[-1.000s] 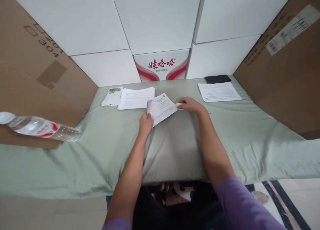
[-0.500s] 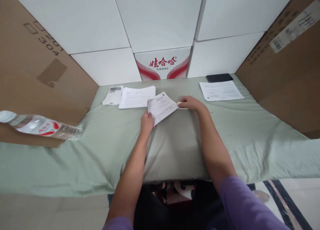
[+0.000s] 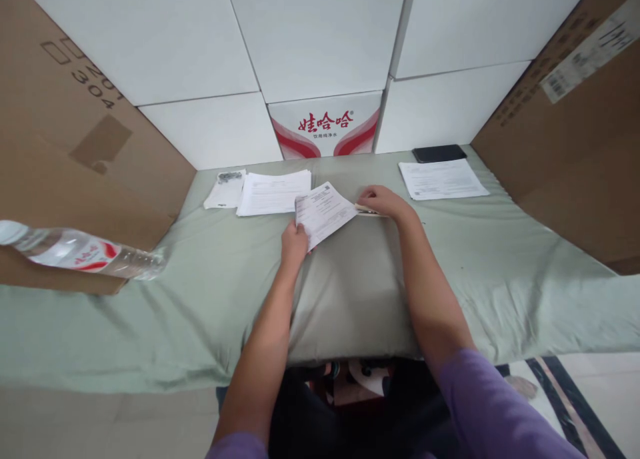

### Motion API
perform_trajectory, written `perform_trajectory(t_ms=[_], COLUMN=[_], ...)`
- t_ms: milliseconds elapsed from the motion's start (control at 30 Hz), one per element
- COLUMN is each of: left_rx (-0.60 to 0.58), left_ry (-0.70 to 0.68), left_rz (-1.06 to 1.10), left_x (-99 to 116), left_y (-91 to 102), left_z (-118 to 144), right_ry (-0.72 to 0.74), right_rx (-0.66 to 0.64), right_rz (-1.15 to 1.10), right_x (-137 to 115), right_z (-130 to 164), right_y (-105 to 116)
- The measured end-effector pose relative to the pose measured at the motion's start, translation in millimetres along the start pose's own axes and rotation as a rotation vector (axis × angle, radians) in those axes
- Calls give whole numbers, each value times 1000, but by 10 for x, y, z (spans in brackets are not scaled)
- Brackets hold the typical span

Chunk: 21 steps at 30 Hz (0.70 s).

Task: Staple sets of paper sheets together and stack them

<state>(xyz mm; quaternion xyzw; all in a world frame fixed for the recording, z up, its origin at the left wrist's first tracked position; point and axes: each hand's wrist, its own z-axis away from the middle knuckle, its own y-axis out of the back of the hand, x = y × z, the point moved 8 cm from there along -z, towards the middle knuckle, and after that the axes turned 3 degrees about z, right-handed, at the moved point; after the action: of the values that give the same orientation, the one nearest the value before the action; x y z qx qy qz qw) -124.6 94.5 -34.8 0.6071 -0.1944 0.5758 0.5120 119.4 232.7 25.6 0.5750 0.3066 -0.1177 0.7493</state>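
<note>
My left hand (image 3: 294,244) is closed on a few printed paper sheets (image 3: 326,214), thumb on top, tilted above the cloth. At their right corner lies a slim cream stapler (image 3: 369,212), a dark gap showing between its upper and lower parts. My right hand (image 3: 381,201) curls over this stapler from above, its fingertips partly hidden. Behind the held sheets, to the left, is a stack of printed papers (image 3: 273,191). Beside that stack rests a small white packet (image 3: 225,191) with dark bits at its top.
Another paper stack (image 3: 443,180) lies at the right, a black phone (image 3: 439,154) behind it. A water bottle (image 3: 85,251) sticks out at the left by a cardboard box (image 3: 100,179). White boxes (image 3: 325,32) line the back of the green cloth (image 3: 200,319).
The right hand has lifted slightly, and a dark gap now shows in the stapler. The left hand and its sheets have hardly moved.
</note>
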Motion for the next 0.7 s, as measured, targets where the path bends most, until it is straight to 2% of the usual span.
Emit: perform_trajectory(t_ms=[100, 200, 433, 700], left_rx=[-9, -12, -13, -20], left_ry=[-5, -6, -22, -18], left_rz=[2, 4, 15, 15], left_x=[-17, -29, -6, -18], left_y=[-13, -21, -17, -19], left_z=[-8, -10, 3, 16], right_ry=[-22, -17, 17, -158], right_rx=[213, 315, 366, 331], right_rz=[-30, -33, 40, 175], right_x=[-5, -34, -132, -100], right_z=[22, 15, -116, -152], right_y=[212, 285, 113, -115])
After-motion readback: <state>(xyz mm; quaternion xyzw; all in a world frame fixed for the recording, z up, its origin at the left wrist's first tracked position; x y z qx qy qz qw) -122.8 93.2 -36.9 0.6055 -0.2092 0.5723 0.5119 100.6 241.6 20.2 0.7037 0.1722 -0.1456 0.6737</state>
